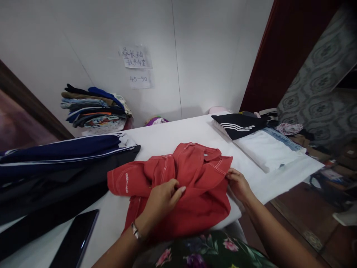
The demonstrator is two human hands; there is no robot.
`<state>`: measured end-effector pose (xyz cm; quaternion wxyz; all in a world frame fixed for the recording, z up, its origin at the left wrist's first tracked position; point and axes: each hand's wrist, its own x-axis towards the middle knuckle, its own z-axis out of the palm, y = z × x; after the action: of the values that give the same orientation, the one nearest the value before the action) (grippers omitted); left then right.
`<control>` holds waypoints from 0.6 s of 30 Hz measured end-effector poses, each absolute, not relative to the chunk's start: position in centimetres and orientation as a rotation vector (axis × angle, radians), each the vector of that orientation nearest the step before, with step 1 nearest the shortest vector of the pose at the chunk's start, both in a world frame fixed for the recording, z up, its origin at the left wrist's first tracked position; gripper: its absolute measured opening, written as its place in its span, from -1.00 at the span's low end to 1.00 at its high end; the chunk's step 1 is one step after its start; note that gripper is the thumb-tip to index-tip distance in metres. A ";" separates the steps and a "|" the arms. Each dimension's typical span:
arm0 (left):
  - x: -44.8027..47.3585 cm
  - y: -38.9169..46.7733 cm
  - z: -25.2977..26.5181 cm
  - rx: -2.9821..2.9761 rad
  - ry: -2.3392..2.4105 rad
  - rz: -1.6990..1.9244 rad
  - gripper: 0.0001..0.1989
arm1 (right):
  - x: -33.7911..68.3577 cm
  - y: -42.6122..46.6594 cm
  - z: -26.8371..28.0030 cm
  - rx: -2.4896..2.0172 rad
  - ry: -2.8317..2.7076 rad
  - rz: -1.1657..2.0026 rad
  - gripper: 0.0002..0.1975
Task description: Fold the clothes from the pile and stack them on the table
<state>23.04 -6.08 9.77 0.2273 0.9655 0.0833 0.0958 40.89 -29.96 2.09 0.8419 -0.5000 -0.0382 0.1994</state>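
Note:
A red shirt-like jacket (200, 201) with white stitching lies bunched on the white table in front of me. Its collar points away from me, and one sleeve with white lettering stretches to the left. My left hand (164, 195), with a bracelet at the wrist, is closed on the cloth at the middle of the garment, thumb and fingers drawn together. At the right edge, my right hand (237, 182) pinches the jacket's cloth between thumb and fingertips. The jacket's lower part is partly hidden behind my left forearm.
Dark trousers and a navy striped garment (61, 152) lie at the left, beside a black phone (75, 238). A folded clothes stack (95, 108) stands at the back left. White folded cloth (267, 149) and a black striped piece (240, 126) lie right on the table (167, 137).

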 end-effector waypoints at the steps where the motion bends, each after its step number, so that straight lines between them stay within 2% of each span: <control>1: 22.7 -6.4 9.3 2.707 0.156 0.304 -0.75 | 40.9 -30.2 2.4 -1.080 -0.107 0.393 -0.89; 5: 21.2 -7.1 6.9 2.731 -0.069 0.581 -0.83 | 41.0 -30.8 3.4 -1.173 -0.164 0.348 -0.91; 10: 19.7 -6.2 5.8 2.532 -0.044 0.717 -0.90 | 41.4 -31.2 4.3 -1.438 -0.266 0.494 -0.73; 13: 18.8 -5.3 5.9 2.479 0.000 0.802 -0.91 | 42.2 -32.2 4.9 -1.664 -0.370 0.460 -0.71; 15: 18.1 -4.4 5.9 2.483 0.060 0.915 -0.90 | 42.8 -33.0 5.4 -1.852 -0.443 0.296 -0.71; 18: 16.9 -2.6 5.4 2.496 0.244 1.112 -0.87 | 43.1 -33.7 7.0 -2.074 -0.502 -0.149 -0.70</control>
<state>16.93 -2.62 5.40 0.1976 0.8919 0.0871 0.3973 43.07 -33.74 6.96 0.4804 -0.8503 -0.2060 -0.0613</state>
